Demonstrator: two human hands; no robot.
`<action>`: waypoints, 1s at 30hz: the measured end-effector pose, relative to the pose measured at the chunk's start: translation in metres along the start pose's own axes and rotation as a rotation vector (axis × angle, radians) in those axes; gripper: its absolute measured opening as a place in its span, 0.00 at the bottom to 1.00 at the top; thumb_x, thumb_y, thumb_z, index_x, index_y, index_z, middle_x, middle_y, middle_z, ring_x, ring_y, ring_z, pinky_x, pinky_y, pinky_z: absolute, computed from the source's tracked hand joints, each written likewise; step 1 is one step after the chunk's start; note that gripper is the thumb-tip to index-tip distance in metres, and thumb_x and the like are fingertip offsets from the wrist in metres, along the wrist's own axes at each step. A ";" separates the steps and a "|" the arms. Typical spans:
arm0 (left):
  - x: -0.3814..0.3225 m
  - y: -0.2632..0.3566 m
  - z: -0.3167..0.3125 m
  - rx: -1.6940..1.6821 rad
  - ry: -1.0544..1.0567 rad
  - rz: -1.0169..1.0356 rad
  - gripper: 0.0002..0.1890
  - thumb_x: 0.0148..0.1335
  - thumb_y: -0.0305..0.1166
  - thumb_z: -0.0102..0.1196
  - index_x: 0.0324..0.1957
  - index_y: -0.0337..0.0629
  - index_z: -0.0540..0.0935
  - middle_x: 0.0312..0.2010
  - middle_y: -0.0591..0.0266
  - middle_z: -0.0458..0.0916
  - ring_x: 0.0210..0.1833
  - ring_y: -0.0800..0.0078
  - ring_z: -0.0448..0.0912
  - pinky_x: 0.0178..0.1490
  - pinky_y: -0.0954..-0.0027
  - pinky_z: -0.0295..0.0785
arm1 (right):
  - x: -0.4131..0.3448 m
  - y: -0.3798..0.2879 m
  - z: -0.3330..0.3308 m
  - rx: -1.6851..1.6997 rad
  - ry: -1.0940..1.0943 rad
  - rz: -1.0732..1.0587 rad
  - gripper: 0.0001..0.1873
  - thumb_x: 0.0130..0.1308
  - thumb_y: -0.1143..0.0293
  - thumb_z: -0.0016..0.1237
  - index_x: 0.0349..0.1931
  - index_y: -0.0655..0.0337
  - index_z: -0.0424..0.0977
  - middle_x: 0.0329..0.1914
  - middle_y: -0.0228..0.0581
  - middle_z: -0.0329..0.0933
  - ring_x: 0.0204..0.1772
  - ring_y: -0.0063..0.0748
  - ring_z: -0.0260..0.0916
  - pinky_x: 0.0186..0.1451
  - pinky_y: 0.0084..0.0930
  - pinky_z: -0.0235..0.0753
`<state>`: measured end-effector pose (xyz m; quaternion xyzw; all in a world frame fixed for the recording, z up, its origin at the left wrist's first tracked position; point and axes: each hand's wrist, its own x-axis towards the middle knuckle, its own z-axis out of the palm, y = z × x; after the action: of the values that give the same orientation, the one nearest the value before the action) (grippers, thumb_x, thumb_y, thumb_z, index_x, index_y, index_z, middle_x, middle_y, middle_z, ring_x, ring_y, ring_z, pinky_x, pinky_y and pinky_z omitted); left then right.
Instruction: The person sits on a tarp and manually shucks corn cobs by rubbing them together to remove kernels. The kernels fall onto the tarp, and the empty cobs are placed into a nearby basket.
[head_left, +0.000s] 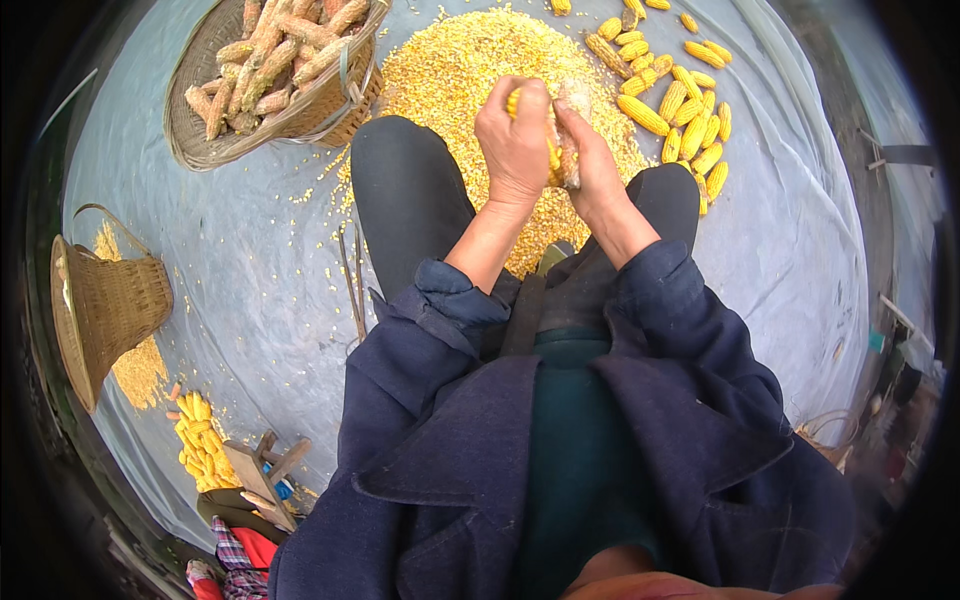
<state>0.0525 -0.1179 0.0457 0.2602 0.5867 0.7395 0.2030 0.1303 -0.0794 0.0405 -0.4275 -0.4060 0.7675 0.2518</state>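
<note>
My left hand grips an ear of corn that still bears yellow kernels. Pressed against that ear is a pale, mostly stripped corn cob, which my right hand holds. Both hands are close together between my knees, above a broad heap of loose corn kernels. The fingers of my left hand look slightly blurred and cover part of the ear. To the right of the heap lie several unshelled ears of corn.
Bare cobs fill a woven basket at upper left. A second woven basket lies on its side on the grey sheet. Metal tongs rest by my left leg. At lower left are piled ears, a wooden stool and another person.
</note>
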 end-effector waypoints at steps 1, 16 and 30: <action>-0.007 0.001 0.004 0.130 -0.079 0.114 0.14 0.58 0.35 0.44 0.24 0.33 0.73 0.21 0.64 0.72 0.28 0.73 0.71 0.35 0.69 0.65 | 0.003 -0.002 0.001 0.168 0.070 0.084 0.18 0.62 0.54 0.43 0.41 0.59 0.69 0.36 0.33 0.73 0.38 0.25 0.71 0.42 0.24 0.70; 0.021 -0.002 -0.007 -0.516 0.116 -0.359 0.16 0.59 0.40 0.37 0.28 0.37 0.71 0.20 0.57 0.74 0.24 0.68 0.73 0.32 0.68 0.70 | -0.002 0.007 -0.001 -0.169 -0.020 -0.285 0.18 0.60 0.58 0.48 0.41 0.66 0.71 0.29 0.33 0.73 0.34 0.24 0.71 0.36 0.26 0.71; 0.041 -0.009 -0.029 -0.807 0.341 -0.537 0.17 0.58 0.46 0.36 0.27 0.42 0.68 0.20 0.55 0.73 0.22 0.64 0.73 0.29 0.63 0.71 | -0.001 -0.020 -0.014 -0.175 -0.389 -0.052 0.27 0.61 0.54 0.46 0.54 0.66 0.63 0.53 0.43 0.66 0.53 0.34 0.66 0.53 0.35 0.73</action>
<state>0.0022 -0.1128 0.0377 -0.1232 0.3255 0.8607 0.3716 0.1437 -0.0637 0.0532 -0.2807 -0.5230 0.7906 0.1503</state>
